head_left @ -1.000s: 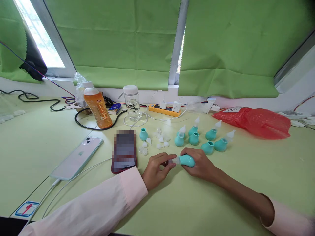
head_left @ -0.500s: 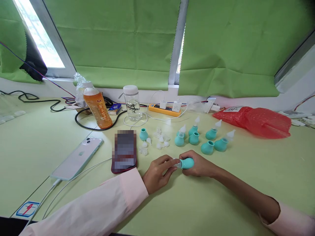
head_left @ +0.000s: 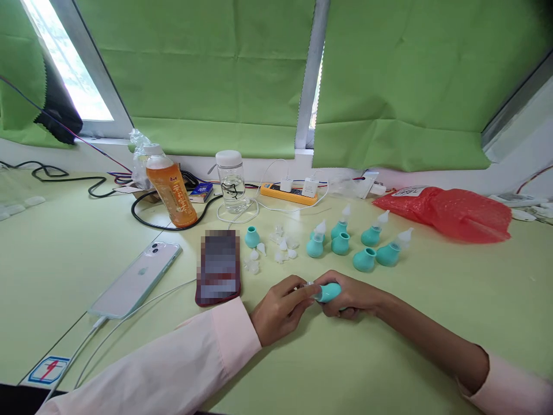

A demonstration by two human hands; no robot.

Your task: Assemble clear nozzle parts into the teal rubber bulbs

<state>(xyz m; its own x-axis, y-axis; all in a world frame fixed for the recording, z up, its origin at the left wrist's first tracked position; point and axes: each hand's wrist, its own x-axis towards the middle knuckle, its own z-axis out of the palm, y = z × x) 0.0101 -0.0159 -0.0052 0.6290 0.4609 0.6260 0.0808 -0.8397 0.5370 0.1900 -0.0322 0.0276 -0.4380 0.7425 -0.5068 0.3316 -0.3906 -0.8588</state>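
Note:
A teal rubber bulb [head_left: 330, 292] lies in my right hand [head_left: 345, 294], whose fingers are wrapped round it. My left hand [head_left: 283, 308] pinches the clear plastic piece [head_left: 311, 285] at the bulb's neck; the fingers cover most of that piece. Both hands meet low over the table. Beyond them stand several teal bulbs, some with clear nozzles like the bulb [head_left: 388, 253] at the right, some bare like the open bulb [head_left: 364, 260]. Left of these lie several small white and clear nozzle parts [head_left: 283, 245], with one bare bulb [head_left: 252, 237] beside them.
A phone in a dark red case [head_left: 218, 268] lies left of the parts, and a pale phone [head_left: 136, 279] on a white cable lies farther left. Behind are a tilted orange drink bottle [head_left: 173, 193], a clear jar [head_left: 233, 184], a power strip [head_left: 294, 195] and a red plastic bag [head_left: 458, 216].
My right hand has turned and its fingers have curled lower round the bulb. My left fingers have shifted slightly right and down along the neck. The things on the table have stayed put.

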